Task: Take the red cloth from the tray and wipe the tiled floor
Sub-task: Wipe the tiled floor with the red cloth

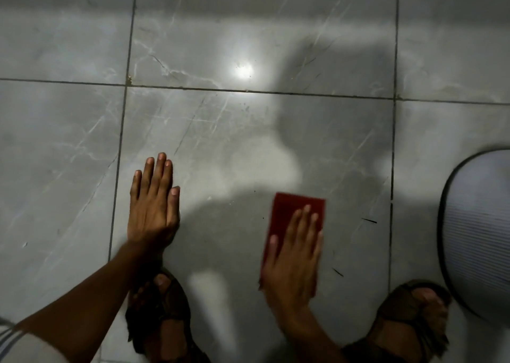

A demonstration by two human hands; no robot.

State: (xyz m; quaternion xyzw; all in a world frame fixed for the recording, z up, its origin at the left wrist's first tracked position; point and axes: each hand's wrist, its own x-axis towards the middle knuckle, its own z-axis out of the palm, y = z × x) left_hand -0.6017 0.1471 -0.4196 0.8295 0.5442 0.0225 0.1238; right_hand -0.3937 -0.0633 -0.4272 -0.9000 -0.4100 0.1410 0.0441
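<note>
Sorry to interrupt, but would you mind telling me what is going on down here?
A person is crouched over the tiled floor, wiping it. The right hand presses flat on the red cloth, while the left hand rests open on a tile. A round tray sits at the right edge, beside a sandalled foot.

No text, label, brand, number or sign can be read on any surface in this view.

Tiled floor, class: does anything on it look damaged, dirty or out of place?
Yes. The grout crossing up left looks chipped and stained brownish. Two thin dark slivers lie on the tiled floor right of the red cloth, unwiped, which the right hand presses flat.
</note>
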